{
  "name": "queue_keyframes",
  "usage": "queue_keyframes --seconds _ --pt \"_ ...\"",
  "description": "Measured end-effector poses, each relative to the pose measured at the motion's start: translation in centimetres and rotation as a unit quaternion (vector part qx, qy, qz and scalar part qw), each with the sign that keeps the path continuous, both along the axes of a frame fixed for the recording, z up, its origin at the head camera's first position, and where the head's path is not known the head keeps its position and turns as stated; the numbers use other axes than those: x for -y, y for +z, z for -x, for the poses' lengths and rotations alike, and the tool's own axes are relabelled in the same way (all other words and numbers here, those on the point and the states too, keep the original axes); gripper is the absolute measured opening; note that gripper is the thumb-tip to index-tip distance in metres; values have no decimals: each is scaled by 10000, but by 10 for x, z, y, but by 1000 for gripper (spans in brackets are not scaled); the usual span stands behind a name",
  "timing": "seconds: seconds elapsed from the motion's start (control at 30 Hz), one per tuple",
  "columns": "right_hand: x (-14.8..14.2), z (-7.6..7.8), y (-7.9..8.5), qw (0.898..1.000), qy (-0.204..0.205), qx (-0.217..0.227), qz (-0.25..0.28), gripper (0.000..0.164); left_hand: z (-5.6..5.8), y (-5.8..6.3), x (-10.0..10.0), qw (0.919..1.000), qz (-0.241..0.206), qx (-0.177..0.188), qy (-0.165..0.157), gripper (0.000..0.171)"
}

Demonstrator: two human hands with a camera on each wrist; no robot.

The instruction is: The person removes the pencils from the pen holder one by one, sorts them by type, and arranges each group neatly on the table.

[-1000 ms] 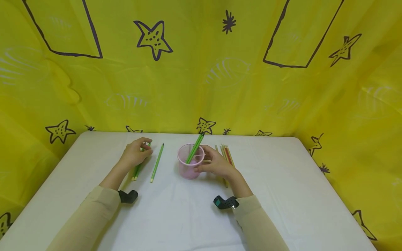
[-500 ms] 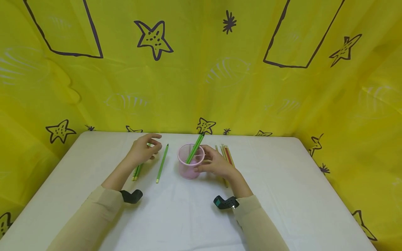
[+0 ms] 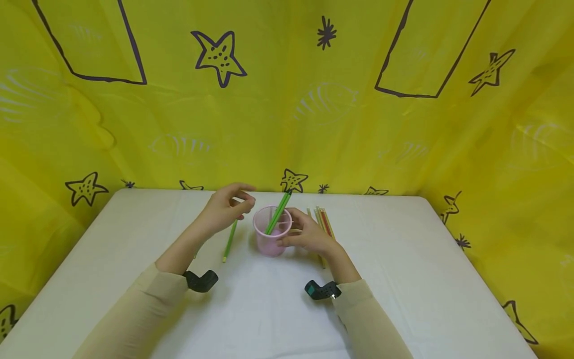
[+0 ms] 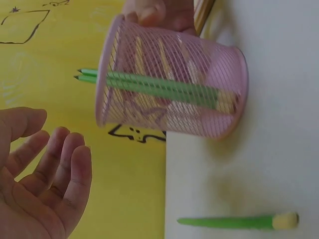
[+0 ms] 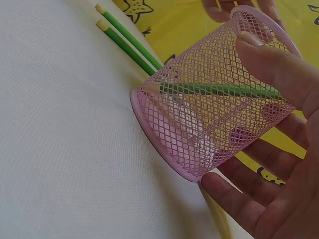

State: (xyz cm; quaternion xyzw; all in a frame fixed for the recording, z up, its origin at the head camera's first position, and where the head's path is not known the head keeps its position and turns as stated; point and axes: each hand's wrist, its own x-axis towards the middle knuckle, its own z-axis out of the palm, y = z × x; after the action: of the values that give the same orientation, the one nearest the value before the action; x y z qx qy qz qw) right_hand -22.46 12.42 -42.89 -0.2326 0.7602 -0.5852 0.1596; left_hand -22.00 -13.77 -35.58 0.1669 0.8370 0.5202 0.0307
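Note:
My right hand [image 3: 309, 234] holds a pink mesh pencil cup [image 3: 269, 244] from its right side, thumb and fingers around the wall. Two green pencils [image 3: 279, 213] lean inside it, dark tips up and past the rim. Just left of the cup, my left hand [image 3: 226, 207] hovers with loosely bent fingers. The left wrist view shows nothing between its fingers [image 4: 79, 169]. Below that hand a single green pencil [image 3: 230, 244] lies on the table, its far end hidden by the hand. The left forearm covers most of the other green pencils on the left.
Several yellowish and red pencils [image 3: 325, 222] lie right of the cup, partly behind my right hand. White cloth covers the table [image 3: 426, 279]. A yellow curtain [image 3: 269, 124] with dark star drawings hangs at the back and sides.
My left hand has moved right and slightly away from me, from the left-hand green pencils to beside the cup. The single green pencil shifted slightly right. Right hand and cup stay put.

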Motion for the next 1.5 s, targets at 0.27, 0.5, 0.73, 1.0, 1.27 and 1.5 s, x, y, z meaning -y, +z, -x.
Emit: queue_keyframes --seconds 0.27,0.5,0.73,1.0,1.27,1.5 --pt "0 0 0 10000 -17 21 10 78 4 5 -23 9988 -123 -152 -454 37" --pt "0 1 -1 9999 32 21 92 75 8 6 -38 9985 -93 -193 -505 37" --pt "1 2 -2 9999 107 7 106 75 17 1 -46 9938 -742 520 -643 38" --pt "0 2 -2 10000 60 27 -14 77 28 1 -54 9946 -405 802 -522 43" --pt "-1 1 -1 9999 115 -81 7 77 31 2 -64 9960 549 446 -541 40" --pt "0 1 -2 9999 90 -73 0 81 26 0 -65 9959 798 211 -357 38"
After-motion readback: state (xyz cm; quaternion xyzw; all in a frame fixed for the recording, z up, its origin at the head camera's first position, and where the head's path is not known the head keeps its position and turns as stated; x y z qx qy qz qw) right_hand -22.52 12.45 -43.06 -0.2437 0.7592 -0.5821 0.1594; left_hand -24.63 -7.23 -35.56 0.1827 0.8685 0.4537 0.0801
